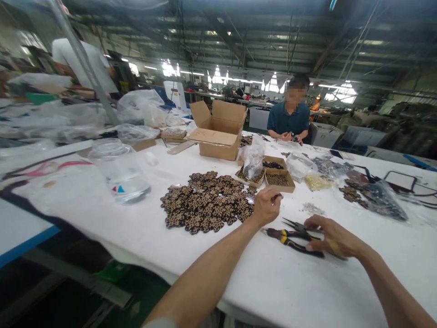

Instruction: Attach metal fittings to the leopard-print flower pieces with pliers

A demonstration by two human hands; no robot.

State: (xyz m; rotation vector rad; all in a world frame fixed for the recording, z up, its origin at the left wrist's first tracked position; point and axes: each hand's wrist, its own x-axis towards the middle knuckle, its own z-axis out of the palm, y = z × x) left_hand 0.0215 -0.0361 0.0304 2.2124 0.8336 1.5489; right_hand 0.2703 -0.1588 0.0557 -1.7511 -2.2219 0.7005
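In the head view, the left hand (268, 207) is over the white table (273, 282), its thumb and fingertips pinched closed on a small dark piece (279, 197), too small to make out clearly. At about four o'clock from it, the right hand (332, 237) is partly open, thumb and fingers parted and curved over the handles of the needle-nose pliers (300, 228); whether it grips them firmly I cannot tell. Just beside these, toward eight o'clock, lie the cutting pliers (287, 239), with black and yellow handles. The pile of leopard-print pieces (208, 202) spreads at nine o'clock from the left hand, close to it. At twelve o'clock from that hand sits the small box of brass-coloured bits (278, 179), with the box of black bits (273, 164) just behind it and the bagged box (251, 175) at eleven. The open cardboard box (218, 148) stands farther off, also toward eleven, and the clear jar (119, 175) is well apart, between nine and ten. Loose silvery bits (312, 208) lie at eleven o'clock from the right hand; toward two are more leopard-print pieces (353, 193) and a plastic bag (385, 200). Across the table, near one o'clock from the left hand, a person in a teal shirt (290, 119) holds something small.
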